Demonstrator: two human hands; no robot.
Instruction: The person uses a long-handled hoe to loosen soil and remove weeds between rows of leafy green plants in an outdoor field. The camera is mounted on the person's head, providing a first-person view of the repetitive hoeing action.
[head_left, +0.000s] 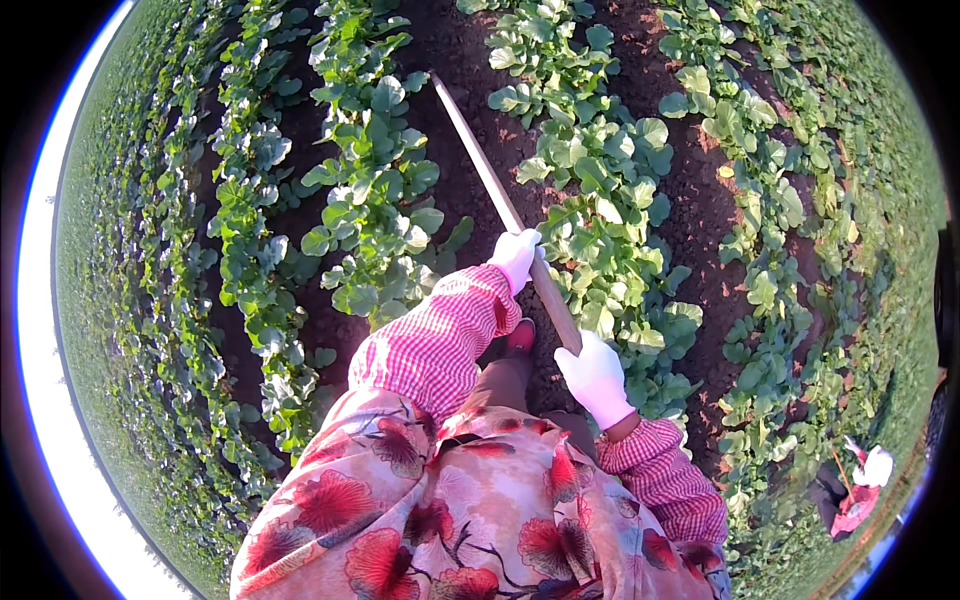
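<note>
A long wooden handle (478, 152) slants over the bare soil between two rows of leafy crop plants. My left hand (516, 255), in a white glove, grips it around the middle. Closer to my body, my right hand (595, 373), gloved the same way, is closed around the near end. The far end of the handle reaches the dark soil beside the left row, and whatever is fixed there cannot be made out. Checked red-and-white sleeves cover both my forearms.
Broad-leaved plants form a left row (375, 187) and a right row (615, 202) close beside the furrow (461, 45). More rows run along both sides. A red shoe (521, 334) stands in the furrow below my left hand. Another person (855, 491) with a stick is at the far lower right.
</note>
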